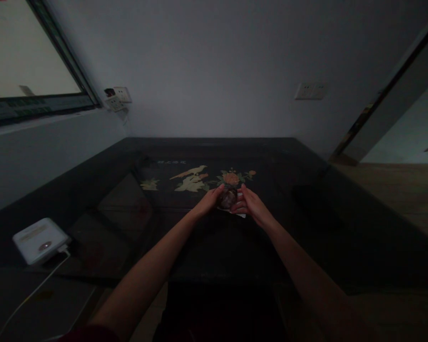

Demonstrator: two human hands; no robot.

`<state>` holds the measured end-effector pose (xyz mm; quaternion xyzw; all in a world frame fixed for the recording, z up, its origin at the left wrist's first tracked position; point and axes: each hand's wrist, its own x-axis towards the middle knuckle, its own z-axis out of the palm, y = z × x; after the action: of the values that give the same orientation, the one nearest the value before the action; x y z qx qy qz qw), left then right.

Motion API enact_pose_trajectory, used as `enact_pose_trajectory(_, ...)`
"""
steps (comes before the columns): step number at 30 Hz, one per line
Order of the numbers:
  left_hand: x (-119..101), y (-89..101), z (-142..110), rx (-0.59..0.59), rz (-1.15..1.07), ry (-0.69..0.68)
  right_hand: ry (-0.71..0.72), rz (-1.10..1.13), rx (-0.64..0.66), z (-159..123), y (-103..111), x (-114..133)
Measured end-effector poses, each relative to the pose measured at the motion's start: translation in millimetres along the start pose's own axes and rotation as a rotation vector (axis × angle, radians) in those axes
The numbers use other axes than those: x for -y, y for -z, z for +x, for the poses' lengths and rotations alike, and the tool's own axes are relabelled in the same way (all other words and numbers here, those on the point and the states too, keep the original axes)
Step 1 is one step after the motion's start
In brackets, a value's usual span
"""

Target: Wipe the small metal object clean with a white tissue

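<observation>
A small, dark, rounded, shiny object [228, 199] is between my two hands, just above the front part of the table's painted pattern. It looks brownish and partly see-through, but its kind is too dim to make out. My left hand [210, 199] grips it from the left, thumb along its upper edge. On the other side, my right hand [250, 204] curls its fingers against the object's right side, thumb raised. Under the object and the right fingers, a white piece, perhaps paper or cloth [241, 215], shows at its edge.
The dark glossy table [214, 247] carries a flower-and-bird picture [192, 179]. At left stands a white box-shaped device [41, 240] with a white cable [32, 294] plugged in. Wall sockets [311, 90] are behind, and a window [32, 52] is at upper left.
</observation>
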<state>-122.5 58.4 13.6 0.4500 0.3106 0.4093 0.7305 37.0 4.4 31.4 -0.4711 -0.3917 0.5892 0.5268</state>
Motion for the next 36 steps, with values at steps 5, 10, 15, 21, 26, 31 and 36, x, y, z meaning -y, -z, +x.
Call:
enact_pose_trajectory(5, -3, -2.6, -10, 0.002, 0.391, -0.137, -0.004, -0.083, 0.077, -1, 0, -8)
enact_pose_trajectory(10, -5, -6.7, -13, 0.054, 0.303, -0.096, 0.026, -0.056, 0.114, -5, -3, -9)
enact_pose_trajectory(15, -7, -4.6, -10, -0.008, 0.258, -0.078, 0.046, -0.009, 0.094, -9, -9, -4)
enact_pose_trajectory(21, -15, -0.8, -5, -0.309, 0.152, -0.220, 0.067, 0.153, 0.048, -9, -11, 0)
enact_pose_trajectory(26, -19, -1.4, -4, -0.340, -0.109, -0.168, 0.058, 0.206, -0.030, -5, -8, 0)
enact_pose_trajectory(31, -20, -3.8, -4, -0.260, -0.178, -0.111, 0.061, 0.253, -0.082, -2, -8, -4)
enact_pose_trajectory(36, -19, -9.2, -8, -0.175, -0.124, -0.183, 0.094, 0.304, -0.074, 1, -10, -11)
